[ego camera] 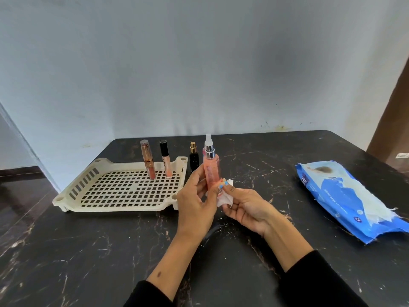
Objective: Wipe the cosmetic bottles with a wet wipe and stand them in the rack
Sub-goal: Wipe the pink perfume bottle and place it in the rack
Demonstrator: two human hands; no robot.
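- Above the dark marble worktop (88, 251), just right of the rack (115, 191), I hold the pink spray bottle (211, 167) upright between my two hands
- My left hand (195, 202) curls its fingers round the lower part of the bottle and grips it
- My right hand (245, 207) pinches the crumpled white wet wipe (225, 197) and presses it against the bottle's base, so by my reckoning this one is mid-wipe
- In the cream rack two pieces already stand upright near its far edge: a clear-capped lipstick (148, 160) and, just beside it, a black-capped lip gloss (165, 159); I take those as finished
- A small black bottle with a gold cap (193, 159) stands on the worktop just outside the rack's right corner, behind the pink one; it looks to be the one left to wipe
- The blue wipes pack (345, 196) lies well apart on my right, its flap torn open with tissue showing
- So roughly half is done: two racked, one in hand, one waiting
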